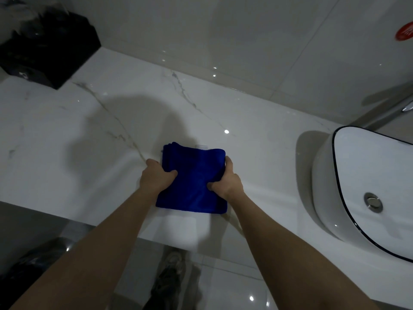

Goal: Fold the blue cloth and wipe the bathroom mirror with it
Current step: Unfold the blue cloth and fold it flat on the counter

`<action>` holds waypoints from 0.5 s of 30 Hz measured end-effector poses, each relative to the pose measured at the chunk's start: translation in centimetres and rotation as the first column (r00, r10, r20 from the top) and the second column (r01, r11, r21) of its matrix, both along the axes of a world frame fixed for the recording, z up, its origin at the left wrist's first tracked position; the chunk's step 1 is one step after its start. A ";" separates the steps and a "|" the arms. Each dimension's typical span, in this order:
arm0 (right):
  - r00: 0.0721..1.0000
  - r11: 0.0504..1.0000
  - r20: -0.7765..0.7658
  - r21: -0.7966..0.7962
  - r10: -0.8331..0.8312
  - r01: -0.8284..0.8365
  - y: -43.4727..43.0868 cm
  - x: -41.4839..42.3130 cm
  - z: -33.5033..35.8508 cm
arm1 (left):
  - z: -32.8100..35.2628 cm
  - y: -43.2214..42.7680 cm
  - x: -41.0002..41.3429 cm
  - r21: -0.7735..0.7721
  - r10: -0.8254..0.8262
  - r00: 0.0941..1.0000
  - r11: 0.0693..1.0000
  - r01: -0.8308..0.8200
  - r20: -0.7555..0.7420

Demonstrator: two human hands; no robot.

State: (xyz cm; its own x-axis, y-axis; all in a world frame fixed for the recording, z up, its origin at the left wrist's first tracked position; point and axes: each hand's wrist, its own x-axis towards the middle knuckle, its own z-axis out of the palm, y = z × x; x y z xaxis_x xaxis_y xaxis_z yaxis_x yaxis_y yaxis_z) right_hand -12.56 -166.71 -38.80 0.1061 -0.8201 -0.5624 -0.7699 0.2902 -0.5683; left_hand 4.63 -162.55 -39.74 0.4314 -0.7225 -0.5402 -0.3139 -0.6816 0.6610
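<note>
Cloth [194,180], blue, folded, on worktop [67,142]. Left grip [154,175] clamped on its 9 o'clock edge, right grip [225,182] clamped on its 3 o'clock edge.

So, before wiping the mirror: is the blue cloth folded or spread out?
Folded: the blue cloth is a compact square, stacked layer edges showing at its far left corner.

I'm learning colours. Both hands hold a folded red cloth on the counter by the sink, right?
No: the head view shows a blue cloth, not red. Left hand and right hand hold it, folded, on the counter by the sink.
</note>
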 end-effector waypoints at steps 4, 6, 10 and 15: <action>0.989 0.989 -0.031 0.027 0.144 -0.143 0.1 -0.6 0.4 | 0.0 0.4 -0.1 -0.089 -0.050 0.998 0.995 0.046 -0.041; 0.979 0.977 -0.017 0.071 0.202 -0.200 0.2 -1.0 0.4 | -0.3 0.8 -0.3 -0.149 -0.117 0.991 0.983 0.106 -0.064; 0.964 0.960 0.026 0.089 0.264 -0.265 0.7 -1.9 0.3 | -0.8 1.7 0.2 -0.122 -0.225 0.969 0.970 0.212 -0.102; 0.951 0.940 0.066 0.145 0.303 -0.310 0.8 -2.6 0.1 | -0.6 2.6 0.4 -0.176 -0.327 0.921 0.940 0.292 -0.214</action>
